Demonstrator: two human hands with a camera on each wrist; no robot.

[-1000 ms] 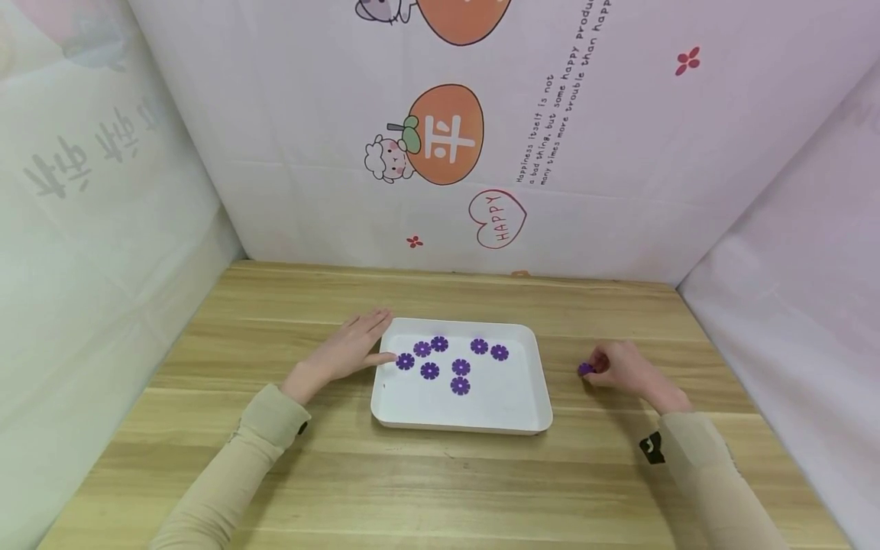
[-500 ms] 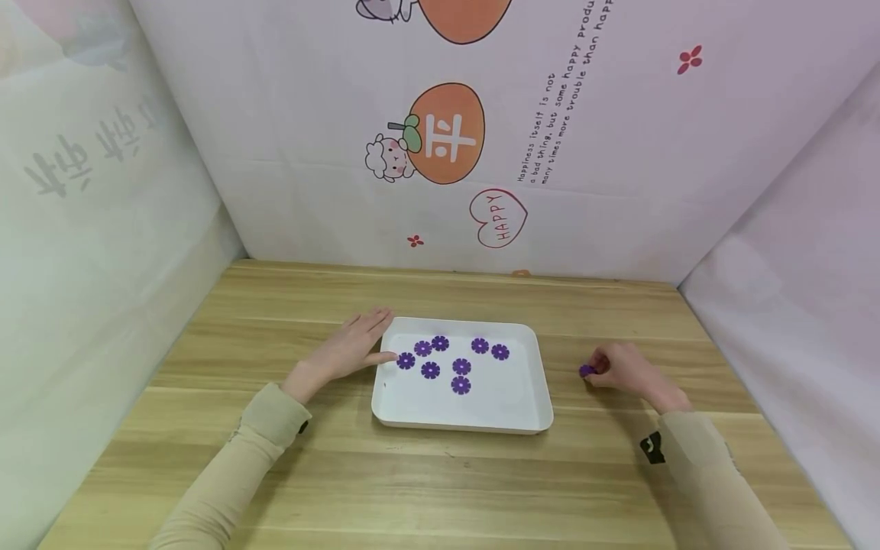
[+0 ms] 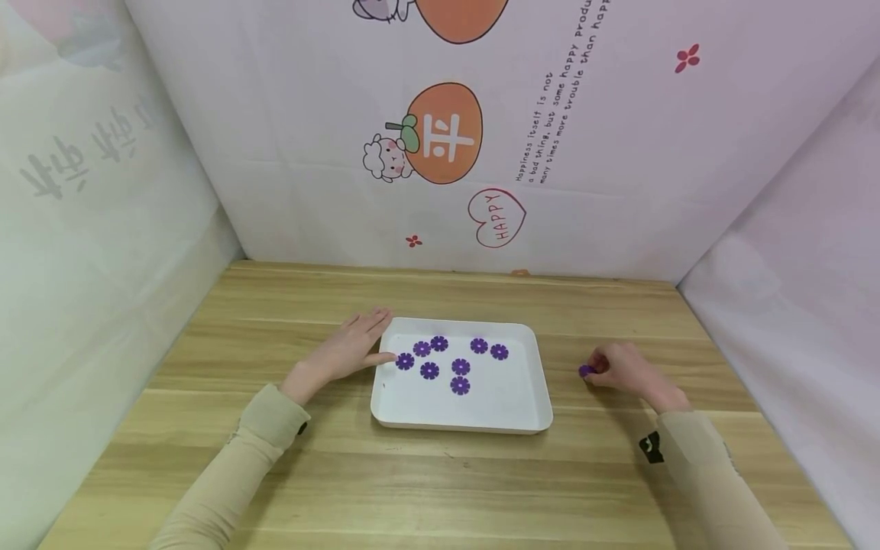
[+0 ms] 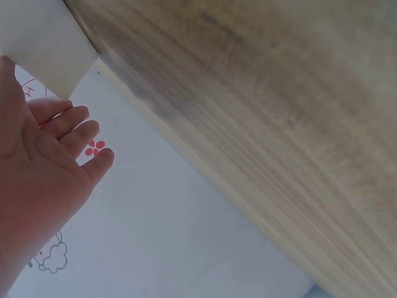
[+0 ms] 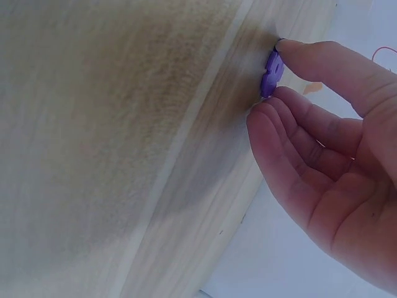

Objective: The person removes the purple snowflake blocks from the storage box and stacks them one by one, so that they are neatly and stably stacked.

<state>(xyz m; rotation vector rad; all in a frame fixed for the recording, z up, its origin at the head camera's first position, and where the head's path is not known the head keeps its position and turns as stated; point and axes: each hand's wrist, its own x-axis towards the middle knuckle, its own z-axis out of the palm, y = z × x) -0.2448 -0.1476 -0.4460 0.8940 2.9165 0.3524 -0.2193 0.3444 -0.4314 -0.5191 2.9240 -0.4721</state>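
A white tray (image 3: 495, 409) lies on the table with several purple snowflake discs (image 3: 460, 386) spread flat inside it. My left hand (image 3: 347, 347) rests at the tray's left side, fingers extended along the far left corner and thumb over the rim close to one disc. In the left wrist view that hand (image 4: 46, 149) has its fingers loosely straight against the tray's corner (image 4: 53, 56). Right of the tray, my right hand (image 3: 622, 370) pinches one purple snowflake disc (image 3: 586, 370) at the tabletop. The right wrist view shows this disc (image 5: 272, 74) on edge between thumb and fingertips.
Wooden tabletop (image 3: 426, 489) surrounds the tray. A printed white cloth (image 3: 598, 221) stands behind the table's far edge, and white cloth walls (image 3: 137, 252) rise on both sides.
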